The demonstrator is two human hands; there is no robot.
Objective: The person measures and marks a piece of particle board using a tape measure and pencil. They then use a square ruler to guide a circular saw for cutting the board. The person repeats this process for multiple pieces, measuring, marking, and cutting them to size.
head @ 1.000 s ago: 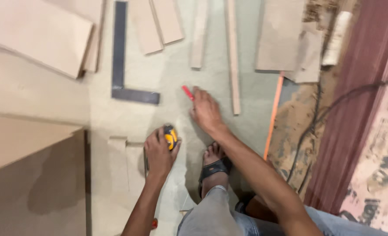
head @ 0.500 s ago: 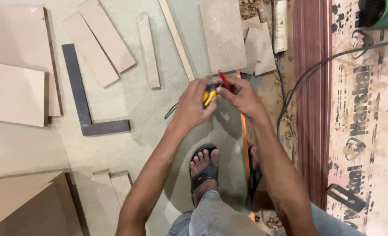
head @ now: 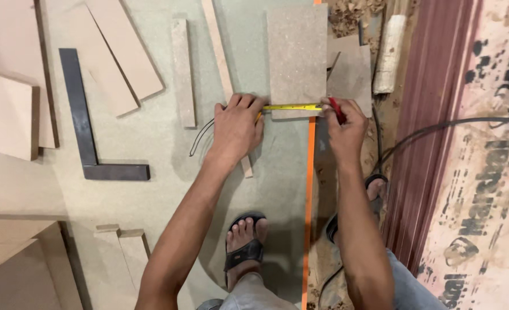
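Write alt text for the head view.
Two bare hands stretch a yellow tape measure across the near edge of a rectangular brown fibreboard panel; the left hand presses the case end, the right hand holds a red pencil. A dark metal carpenter's square lies left.

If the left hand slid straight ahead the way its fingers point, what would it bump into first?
Probably the thin wooden strip just beyond the left hand fingertips, though the square board lies close beside that line.

Carpentry workshop: cut board offcuts [head: 117, 54], steel square [head: 82, 123], sawdust [head: 352, 14] on floor.
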